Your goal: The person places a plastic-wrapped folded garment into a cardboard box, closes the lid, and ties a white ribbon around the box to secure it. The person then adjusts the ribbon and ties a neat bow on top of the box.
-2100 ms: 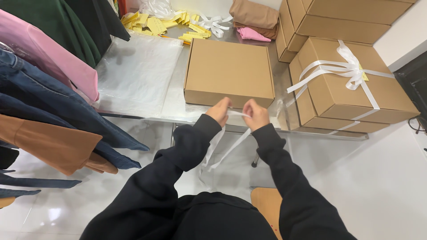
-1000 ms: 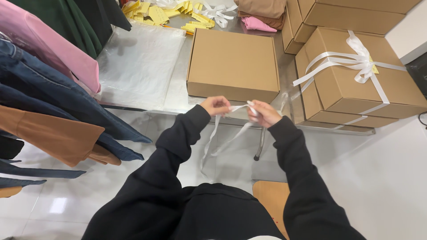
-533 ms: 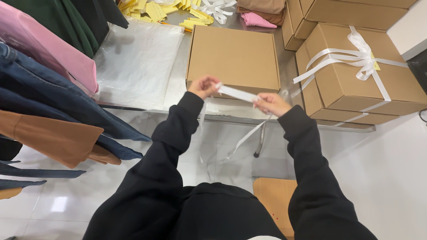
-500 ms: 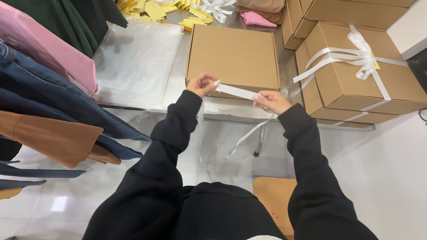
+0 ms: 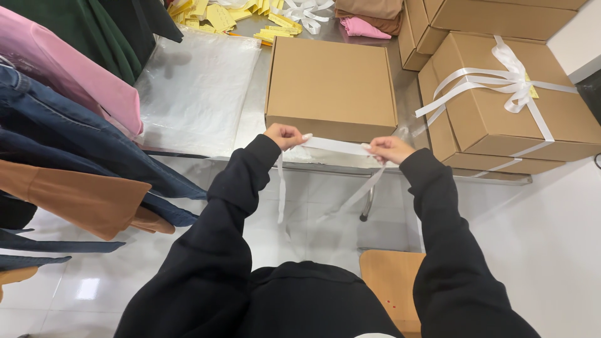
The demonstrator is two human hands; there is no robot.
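Observation:
A white ribbon [image 5: 338, 146] is stretched taut between my two hands just in front of a plain brown cardboard box [image 5: 330, 86] on the metal table [image 5: 250, 119]. My left hand [image 5: 285, 134] pinches one end near the box's front left corner. My right hand [image 5: 388, 149] pinches the ribbon near the box's front right corner. Loose ribbon tails hang down from both hands below the table edge.
Stacked brown boxes stand at the right, the top one [image 5: 513, 100] tied with a white ribbon bow. A clear plastic bag [image 5: 194, 94] lies left of the plain box. Yellow tags [image 5: 219, 15] and folded pink cloth [image 5: 366, 26] lie at the back. Hanging clothes [image 5: 62, 125] crowd the left. A wooden stool [image 5: 391, 281] stands below.
My hands started close together at the box's front edge. They have since moved apart, pulling the ribbon into a straight taut span.

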